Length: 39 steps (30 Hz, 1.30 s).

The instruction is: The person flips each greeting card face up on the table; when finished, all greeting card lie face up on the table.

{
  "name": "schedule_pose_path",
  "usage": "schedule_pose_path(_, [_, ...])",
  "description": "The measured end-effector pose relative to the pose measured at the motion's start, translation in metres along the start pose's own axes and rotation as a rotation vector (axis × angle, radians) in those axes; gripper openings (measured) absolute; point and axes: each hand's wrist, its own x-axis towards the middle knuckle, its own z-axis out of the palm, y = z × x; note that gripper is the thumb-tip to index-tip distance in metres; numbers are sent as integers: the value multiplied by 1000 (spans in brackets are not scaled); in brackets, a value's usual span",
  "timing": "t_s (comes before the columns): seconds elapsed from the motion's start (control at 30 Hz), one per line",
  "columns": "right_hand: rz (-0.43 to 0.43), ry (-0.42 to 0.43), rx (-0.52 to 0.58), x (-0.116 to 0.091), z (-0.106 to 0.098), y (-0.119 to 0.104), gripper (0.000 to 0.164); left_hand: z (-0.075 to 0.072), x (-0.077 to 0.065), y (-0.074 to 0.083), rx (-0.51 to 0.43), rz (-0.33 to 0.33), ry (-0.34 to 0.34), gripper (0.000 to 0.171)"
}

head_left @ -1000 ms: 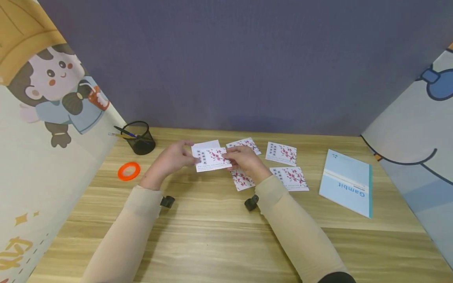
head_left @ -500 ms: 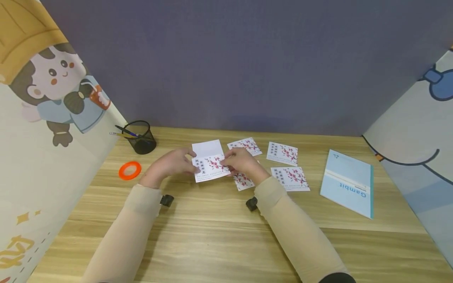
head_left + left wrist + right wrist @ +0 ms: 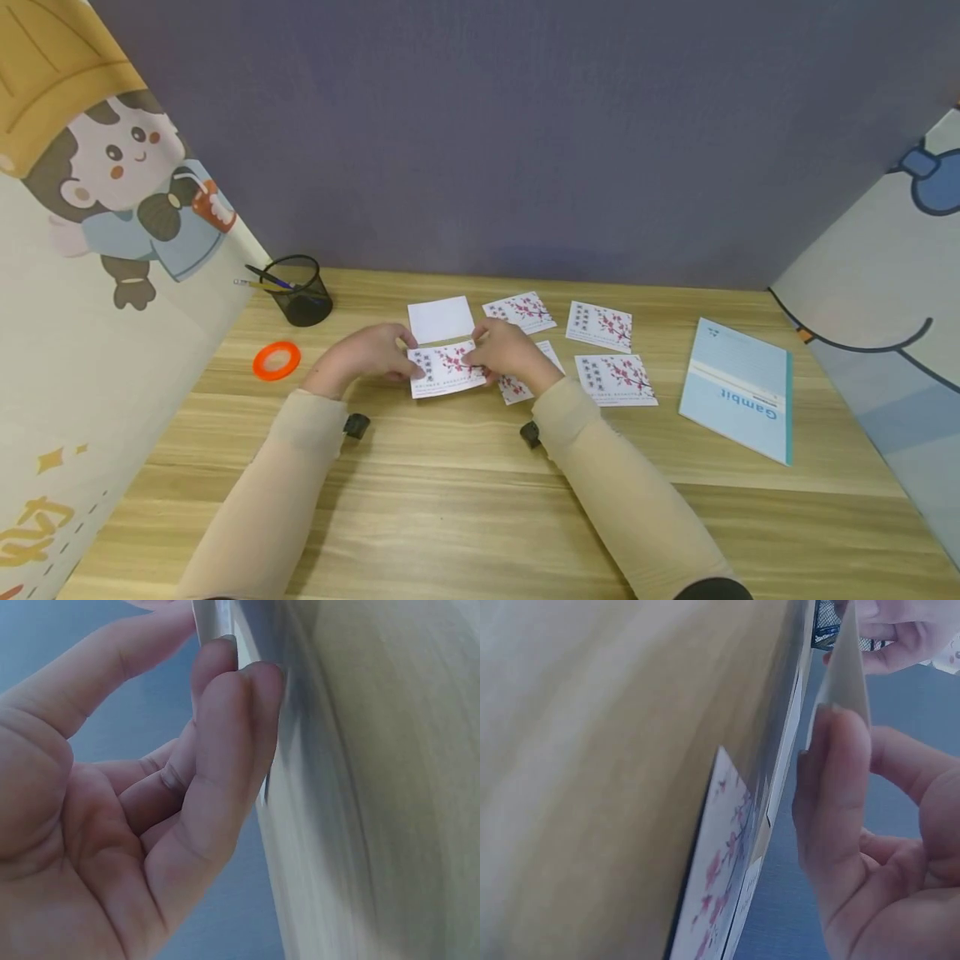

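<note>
Both hands pinch one white card point(image 3: 444, 372) printed with pink blossom branches and dark characters. My left hand point(image 3: 372, 353) holds its left edge, thumb on the printed face. At the right edge my right hand point(image 3: 512, 352) grips it the same way. The right wrist view shows the card point(image 3: 845, 679) edge-on, a little above the table. Just behind it lies a blank white card point(image 3: 441, 319). A blossom card point(image 3: 528, 310) lies behind my right hand, and another blossom card point(image 3: 517, 388) is partly hidden under that hand.
Two more blossom cards, a back one point(image 3: 599, 326) and a front one point(image 3: 617, 381), lie to the right. Farther right is a light blue notebook point(image 3: 738, 392). At left stand a black mesh pen cup point(image 3: 307, 304) and an orange tape roll point(image 3: 277, 361). A dark partition point(image 3: 510, 150) closes the back.
Both hands have brought the held card down and toward the person. More of the blank white card behind it now shows.
</note>
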Motion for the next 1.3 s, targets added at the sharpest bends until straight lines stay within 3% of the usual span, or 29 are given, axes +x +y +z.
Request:
schedule_pose_path(0.27, [6,-63,-69,-2,2,-4,57,2,1,-2,43,-5,4,53])
schedule_pose_path(0.57, [7,-47,-118,2,8,-4,58,5,1,-2,65,-26,41,45])
schedule_pose_path(0.9, [-38,-46,-196,1,12,-5,48,6,-1,1,122,-38,91,41])
schedule_pose_path(1.3, [-52,-32,-213,1,14,-3,40,9,0,-1,225,-39,185,47])
